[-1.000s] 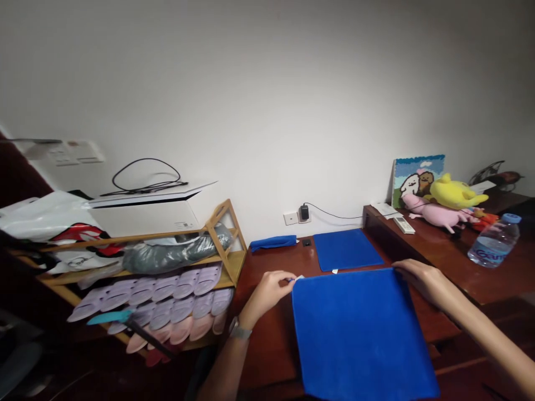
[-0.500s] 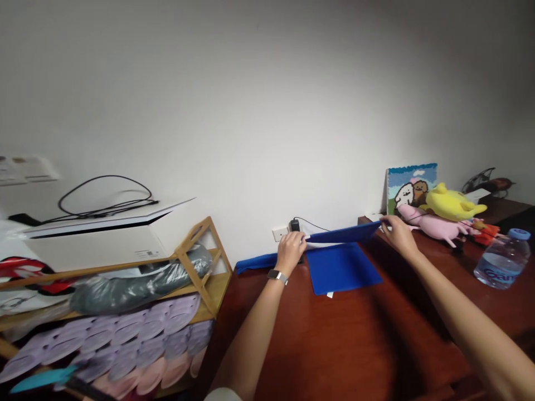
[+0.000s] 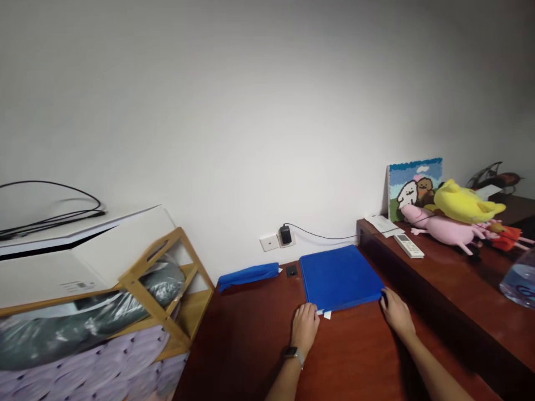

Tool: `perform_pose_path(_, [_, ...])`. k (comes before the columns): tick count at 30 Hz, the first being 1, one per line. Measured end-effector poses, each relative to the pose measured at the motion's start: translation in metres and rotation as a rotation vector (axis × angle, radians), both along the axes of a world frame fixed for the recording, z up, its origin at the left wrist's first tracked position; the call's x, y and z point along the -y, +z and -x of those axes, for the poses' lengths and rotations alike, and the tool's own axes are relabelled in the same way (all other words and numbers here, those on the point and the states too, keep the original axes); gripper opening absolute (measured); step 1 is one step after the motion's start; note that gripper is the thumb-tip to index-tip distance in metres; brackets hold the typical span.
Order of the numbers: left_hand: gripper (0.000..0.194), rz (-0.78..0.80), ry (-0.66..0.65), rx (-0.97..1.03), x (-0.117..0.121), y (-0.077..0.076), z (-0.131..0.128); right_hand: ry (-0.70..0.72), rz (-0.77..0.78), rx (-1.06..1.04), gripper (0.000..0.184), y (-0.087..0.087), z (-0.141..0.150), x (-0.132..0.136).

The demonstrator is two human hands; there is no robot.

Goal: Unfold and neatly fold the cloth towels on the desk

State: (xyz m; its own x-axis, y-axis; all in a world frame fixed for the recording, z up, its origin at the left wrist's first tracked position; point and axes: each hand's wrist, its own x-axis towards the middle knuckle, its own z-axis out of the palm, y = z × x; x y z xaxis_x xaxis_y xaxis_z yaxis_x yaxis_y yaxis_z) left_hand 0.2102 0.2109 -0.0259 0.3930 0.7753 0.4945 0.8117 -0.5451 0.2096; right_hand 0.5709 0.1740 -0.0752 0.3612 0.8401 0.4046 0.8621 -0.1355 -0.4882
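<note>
A flat, square stack of bright blue fabric (image 3: 340, 277) lies on a dark reddish-brown wooden desk (image 3: 246, 351), its far edge close to the white wall, with small white tags (image 3: 327, 315) poking out at its near edge. The person's two bare hands are well apart, one at each near corner. The left hand (image 3: 305, 328), a wristwatch (image 3: 293, 356) on its wrist, sits at the stack's 7 o'clock, with its fingertips at the edge. The right hand (image 3: 396, 313) sits at 5 o'clock, curled against the corner. Whether either hand pinches the fabric, I cannot tell.

At 9 o'clock from the stack lies a rolled blue cloth (image 3: 248, 275). At 11 o'clock, a black charger (image 3: 285, 234) is plugged into a white wall socket (image 3: 286, 239). At 3 o'clock, a raised wooden shelf (image 3: 455, 278) holds a white remote control (image 3: 408, 245) and a pink plush pig (image 3: 438, 229).
</note>
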Motion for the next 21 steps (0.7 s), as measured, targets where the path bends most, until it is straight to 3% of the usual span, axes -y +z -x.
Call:
perform_pose_path(4, [0.025,0.089,-0.014,0.06,0.003,0.001,-0.006,0.013,0.026,0.048,0.054,-0.005,-0.007,0.0])
perform_pose_path(7, [0.032,0.135,-0.068,0.103,0.015,0.003,0.015,0.012,0.017,0.064,0.056,-0.006,-0.009,0.0])
perform_pose_path(10, [0.033,0.122,-0.015,0.053,0.031,-0.002,0.089,-0.003,0.007,0.097,0.056,-0.008,-0.01,0.004])
perform_pose_path(14, [0.032,0.027,0.292,-0.025,0.052,-0.008,0.231,-0.055,-0.01,0.2,0.053,-0.003,-0.01,0.014])
perform_pose_path(16, [0.035,0.017,0.394,-0.047,0.059,-0.007,0.278,-0.095,-0.014,0.277,0.051,0.004,-0.004,0.018])
perform_pose_path(18, [0.036,0.035,0.444,-0.069,0.062,-0.006,0.298,-0.044,-0.016,0.358,0.048,0.014,0.016,0.014])
perform_pose_path(21, [0.036,0.07,0.495,-0.091,0.063,-0.004,0.293,0.281,-0.024,0.443,0.04,0.038,0.089,-0.01])
